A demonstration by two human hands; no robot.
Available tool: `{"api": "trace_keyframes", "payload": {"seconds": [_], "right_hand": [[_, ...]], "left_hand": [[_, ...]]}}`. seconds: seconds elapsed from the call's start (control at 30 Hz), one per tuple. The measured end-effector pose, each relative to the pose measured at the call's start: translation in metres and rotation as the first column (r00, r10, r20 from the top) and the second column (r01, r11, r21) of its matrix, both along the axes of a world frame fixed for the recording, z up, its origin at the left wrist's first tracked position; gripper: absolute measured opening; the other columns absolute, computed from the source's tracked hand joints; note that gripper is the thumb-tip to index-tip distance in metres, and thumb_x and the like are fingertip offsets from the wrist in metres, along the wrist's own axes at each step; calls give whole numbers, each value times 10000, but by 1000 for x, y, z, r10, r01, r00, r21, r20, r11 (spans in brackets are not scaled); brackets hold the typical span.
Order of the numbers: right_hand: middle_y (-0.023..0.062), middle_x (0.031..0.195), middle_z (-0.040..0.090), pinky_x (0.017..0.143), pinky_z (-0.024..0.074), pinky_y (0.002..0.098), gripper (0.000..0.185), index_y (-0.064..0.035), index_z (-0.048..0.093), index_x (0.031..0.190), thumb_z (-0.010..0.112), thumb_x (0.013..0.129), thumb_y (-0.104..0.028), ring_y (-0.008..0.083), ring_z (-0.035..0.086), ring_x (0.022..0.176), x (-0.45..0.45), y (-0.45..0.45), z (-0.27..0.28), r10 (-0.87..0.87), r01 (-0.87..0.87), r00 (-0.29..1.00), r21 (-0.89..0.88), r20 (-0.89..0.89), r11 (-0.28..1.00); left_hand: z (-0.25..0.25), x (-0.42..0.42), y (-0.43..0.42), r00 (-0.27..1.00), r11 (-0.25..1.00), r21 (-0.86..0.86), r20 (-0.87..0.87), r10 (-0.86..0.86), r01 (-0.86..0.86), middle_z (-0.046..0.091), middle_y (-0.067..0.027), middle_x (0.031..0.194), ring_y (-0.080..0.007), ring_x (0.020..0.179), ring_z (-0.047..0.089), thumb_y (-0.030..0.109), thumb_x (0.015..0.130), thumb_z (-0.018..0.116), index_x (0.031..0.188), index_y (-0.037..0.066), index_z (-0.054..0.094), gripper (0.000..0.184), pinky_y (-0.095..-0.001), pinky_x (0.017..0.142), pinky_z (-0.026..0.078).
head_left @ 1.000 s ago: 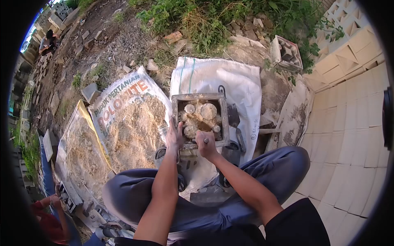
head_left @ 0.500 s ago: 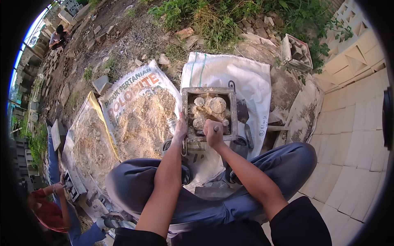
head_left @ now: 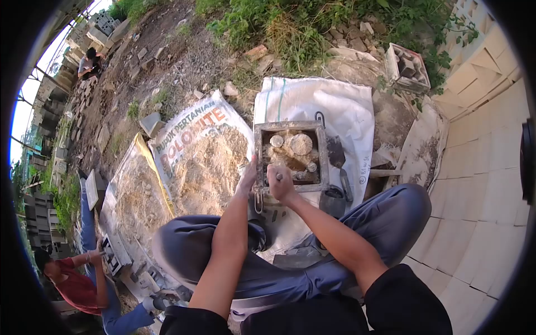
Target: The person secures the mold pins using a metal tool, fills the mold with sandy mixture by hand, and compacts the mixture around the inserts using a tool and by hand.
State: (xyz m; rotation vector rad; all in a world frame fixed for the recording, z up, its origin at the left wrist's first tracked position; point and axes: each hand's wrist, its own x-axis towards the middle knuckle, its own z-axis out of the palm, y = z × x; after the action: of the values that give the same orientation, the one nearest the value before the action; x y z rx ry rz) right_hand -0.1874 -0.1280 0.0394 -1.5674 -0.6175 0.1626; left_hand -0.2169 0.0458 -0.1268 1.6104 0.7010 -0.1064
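Note:
A square metal mould (head_left: pixel 325 159) lies on a white sack, with several round cores and sandy mix inside. My right hand (head_left: pixel 281 181) is closed on the handle of a tool over the mould's lower left part; the tool's lower end is hard to make out. At the mould's left side, my left hand (head_left: pixel 248 176) rests against the outer wall, its fingers stretched out. A trowel (head_left: pixel 336 153) lies just right of the mould, its handle toward me. Near it stands a dark cup-like object (head_left: pixel 333 201).
Sandy mix (head_left: pixel 209 167) covers a printed sack on the left. A co-worker in red (head_left: pixel 81 285) handles a mould at lower left; another person (head_left: pixel 89 64) sits far back. Pale blocks (head_left: pixel 469 184) line the right. A crate (head_left: pixel 410 70) stands near plants.
The view has shifted, so the mould and sacks appear farther right. My right hand has moved toward the mould's left side with the tool. More of the co-worker in red shows.

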Motion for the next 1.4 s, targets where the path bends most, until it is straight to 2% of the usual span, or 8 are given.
{"api": "trace_keyframes", "payload": {"seconds": [0.43,0.5,0.53,0.77,0.9,1.07,1.33,1.4], "right_hand": [[164,498,400,495,311,392,361,41,405,607,441,925,-126,263,411,446,30,-87,26,-88,74,989,-115,-120,991],[151,490,375,491,298,384,363,44,399,602,444,923,-118,186,404,443,42,-95,9,-80,111,971,-128,223,986],[99,468,380,484,295,360,363,21,414,585,444,922,-109,134,395,450,50,-98,12,-54,29,995,-279,-84,960],[-12,461,321,402,237,277,417,-71,333,522,430,921,-143,84,324,412,58,-95,18,-163,193,875,20,-456,981],[40,475,348,432,251,333,391,-30,358,570,445,930,-156,111,357,418,30,-79,15,-69,70,998,-138,12,988],[87,484,390,462,295,366,365,-4,370,575,389,912,-142,176,384,424,41,-67,22,-176,152,928,-96,-329,984],[92,485,408,459,304,360,331,11,371,599,415,903,-114,172,378,430,31,-32,21,-118,105,942,-58,-315,993],[51,462,362,433,275,331,371,-9,365,564,431,909,-131,144,332,405,19,-32,15,6,-4,998,-17,64,1000]], "left_hand": [[105,11,-74,930,798,567,-142,338,-204,583,-287,1155,-469,1058,551,534,979,218,1264,47,478,621,-524,895,418],[113,18,-79,932,778,607,-165,322,-162,607,-303,1088,-472,1024,570,611,942,279,1266,36,468,687,-522,884,425],[112,21,-80,926,780,603,-177,334,-166,609,-310,1069,-469,1019,573,607,944,280,1252,23,473,688,-521,880,426],[97,15,-74,946,825,537,-142,292,-174,589,-337,1080,-470,1040,552,605,948,277,1293,-13,460,732,-503,900,410],[97,15,-70,932,841,458,-65,357,-290,593,-317,1076,-465,1050,539,549,977,249,1173,-25,555,679,-502,891,402],[94,16,-70,935,843,440,-19,354,-310,588,-311,1122,-468,1095,522,512,994,203,1242,-17,541,675,-493,927,395],[66,23,-41,948,923,220,111,297,-315,570,-270,1204,-392,1128,531,501,1001,266,1288,-60,484,666,-417,974,392],[45,6,-40,963,956,131,104,249,-262,560,-192,1261,-287,1150,532,462,1013,315,1364,-37,419,619,-358,1000,391]]}}
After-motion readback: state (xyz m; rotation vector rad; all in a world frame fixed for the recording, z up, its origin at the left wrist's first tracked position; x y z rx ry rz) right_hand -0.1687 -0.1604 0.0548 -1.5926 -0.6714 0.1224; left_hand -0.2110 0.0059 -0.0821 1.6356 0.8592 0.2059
